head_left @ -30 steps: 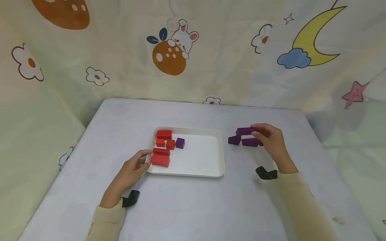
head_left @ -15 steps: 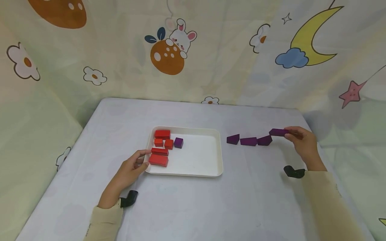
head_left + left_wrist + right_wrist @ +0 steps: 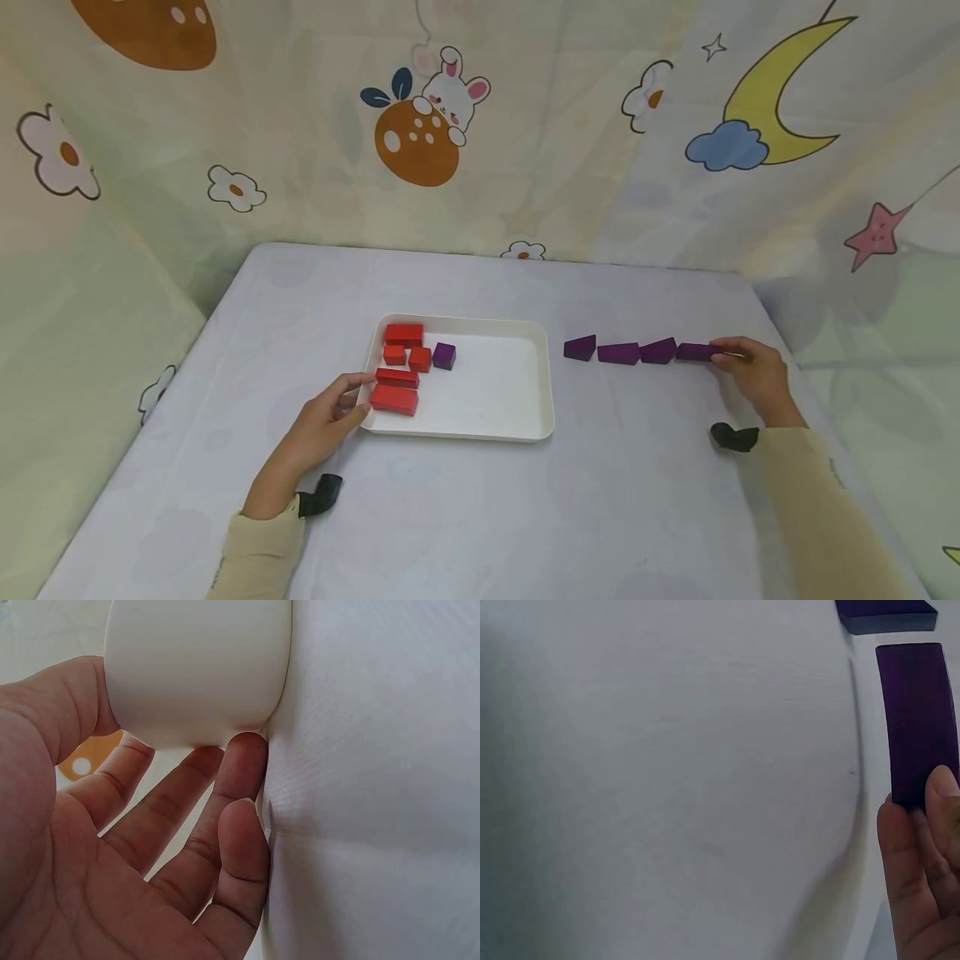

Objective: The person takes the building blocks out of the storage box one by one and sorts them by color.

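On the right, my right hand [image 3: 757, 375] pinches the outer end of a purple block [image 3: 696, 352] between thumb and fingers. The right wrist view shows that block [image 3: 919, 720] as a flat, long piece, part of it covered by the thumb. It lies at the right end of a row with other purple blocks, the closest being an angled one [image 3: 657, 351]. My left hand [image 3: 326, 425] holds the left end of a white tray [image 3: 487, 436]; in the left wrist view its thumb and fingertips touch the tray's outer wall [image 3: 199, 667].
Inside the tray, several red blocks [image 3: 394, 399] line the left side, with a purple cube [image 3: 444, 356] beside them. Two more purple blocks, a slanted one [image 3: 580, 347] and a longer one [image 3: 618, 353], lie right of the tray. A patterned cloth [image 3: 562, 167] hangs behind the table.
My right hand has carried the purple block rightward past the other purple pieces, then lowered it to the row's right end. The left hand has kept its place at the tray.
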Motion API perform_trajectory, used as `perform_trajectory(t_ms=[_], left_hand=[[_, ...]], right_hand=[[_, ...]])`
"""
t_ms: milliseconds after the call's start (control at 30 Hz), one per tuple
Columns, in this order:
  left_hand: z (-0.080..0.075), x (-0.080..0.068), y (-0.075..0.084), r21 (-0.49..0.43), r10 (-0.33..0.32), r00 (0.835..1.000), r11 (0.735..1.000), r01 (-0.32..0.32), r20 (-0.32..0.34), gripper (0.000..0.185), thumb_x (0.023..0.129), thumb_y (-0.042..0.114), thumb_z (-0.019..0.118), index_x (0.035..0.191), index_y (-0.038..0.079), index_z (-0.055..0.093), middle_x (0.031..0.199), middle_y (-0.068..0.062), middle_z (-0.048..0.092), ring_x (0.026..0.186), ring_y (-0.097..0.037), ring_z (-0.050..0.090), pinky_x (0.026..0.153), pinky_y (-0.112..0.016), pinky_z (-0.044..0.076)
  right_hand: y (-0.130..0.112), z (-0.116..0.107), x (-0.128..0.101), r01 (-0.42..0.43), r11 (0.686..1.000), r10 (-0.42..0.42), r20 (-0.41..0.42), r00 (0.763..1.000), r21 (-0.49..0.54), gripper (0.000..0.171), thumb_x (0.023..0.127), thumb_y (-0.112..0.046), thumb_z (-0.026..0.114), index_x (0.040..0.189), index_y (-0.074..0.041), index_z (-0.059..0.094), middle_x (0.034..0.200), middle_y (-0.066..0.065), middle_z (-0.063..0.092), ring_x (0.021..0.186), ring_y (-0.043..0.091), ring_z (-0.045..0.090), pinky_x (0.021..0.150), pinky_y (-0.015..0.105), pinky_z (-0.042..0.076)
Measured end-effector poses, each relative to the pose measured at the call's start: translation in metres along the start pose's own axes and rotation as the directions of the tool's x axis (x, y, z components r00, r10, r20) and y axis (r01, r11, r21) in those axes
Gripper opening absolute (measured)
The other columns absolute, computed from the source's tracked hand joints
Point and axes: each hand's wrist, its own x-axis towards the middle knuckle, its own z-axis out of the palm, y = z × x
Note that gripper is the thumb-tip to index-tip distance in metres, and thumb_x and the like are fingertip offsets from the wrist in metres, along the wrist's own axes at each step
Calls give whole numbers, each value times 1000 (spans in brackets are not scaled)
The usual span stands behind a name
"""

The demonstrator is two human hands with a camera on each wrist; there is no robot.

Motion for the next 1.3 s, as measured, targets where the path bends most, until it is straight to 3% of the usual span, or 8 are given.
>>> perform_trajectory(t_ms=[100, 167, 267, 400, 633, 833, 1100, 1300], left_hand=[[0, 0, -1, -2, -1, 1000, 1000, 1, 1, 47, 106, 11, 64, 152, 13, 56, 154, -24, 57, 121, -41, 66, 92, -45, 61], [0, 0, -1, 1, 6, 1000, 1000, -6, -1, 46, 106, 10, 64, 152, 12, 56, 154, -24, 57, 121, -42, 67, 93, -46, 60], [0, 0, -1, 6, 15, 1000, 1000, -15, -5, 46, 106, 9, 64, 151, 11, 56, 153, -25, 58, 120, -42, 67, 91, -46, 60], [0, 0, 0, 10, 10, 1000, 1000, -10, -9, 46, 106, 9, 64, 151, 11, 56, 152, -25, 58, 120, -42, 67, 90, -45, 59], [0, 0, -2, 15, 5, 1000, 1000, -5, -6, 46, 106, 11, 64, 152, 12, 56, 151, -26, 59, 119, -42, 67, 90, -45, 59], [0, 1, -1, 16, -15, 1000, 1000, 15, -1, 47, 106, 13, 64, 152, 13, 55, 153, -26, 58, 123, -44, 64, 95, -50, 60], [0, 2, -1, 9, 1, 1000, 1000, -1, 8, 48, 107, 12, 63, 153, 11, 54, 155, -25, 56, 124, -46, 65, 97, -53, 61], [-1, 2, 0, 15, -11, 1000, 1000, 11, 4, 48, 107, 13, 64, 153, 13, 54, 153, -26, 57, 122, -44, 65, 94, -50, 60]], right_hand=[[1, 4, 0, 24, 998, -23, 10, 1000, -57, 36, 106, -19, 72, 134, 3, 69, 111, -3, 80, 99, -4, 54, 84, 27, 41], [1, 7, -1, 42, 996, -40, 17, 999, -84, 36, 107, -17, 71, 135, 6, 68, 126, 23, 75, 104, 11, 61, 90, 35, 44], [2, 9, -1, 53, 995, -49, 38, 998, -86, 36, 109, -13, 67, 137, 9, 65, 135, 36, 65, 118, 37, 63, 102, 55, 46], [0, 9, 0, 46, 996, -41, 67, 997, -81, 40, 109, -11, 66, 143, 9, 60, 141, 37, 61, 137, 55, 52, 109, 65, 43], [-27, 6, -9, 26, 997, -25, 15, 1000, -78, 50, 106, -6, 67, 154, 4, 53, 152, 36, 54, 135, 58, 55, 82, 22, 56], [-69, 26, -26, 102, 995, -102, -43, 994, 17, 44, 109, -13, 65, 149, 2, 58, 150, 28, 60, 135, 46, 59, 83, 3, 47], [-114, 62, -41, 226, 964, -230, 10, 973, 141, 38, 108, -12, 68, 142, 3, 63, 142, 26, 65, 118, 1, 59, 92, 2, 43], [-143, 97, -50, 234, 933, -261, 67, 963, 271, 37, 106, -8, 69, 141, 3, 64, 142, 23, 66, 127, 21, 64, 95, 5, 46]])
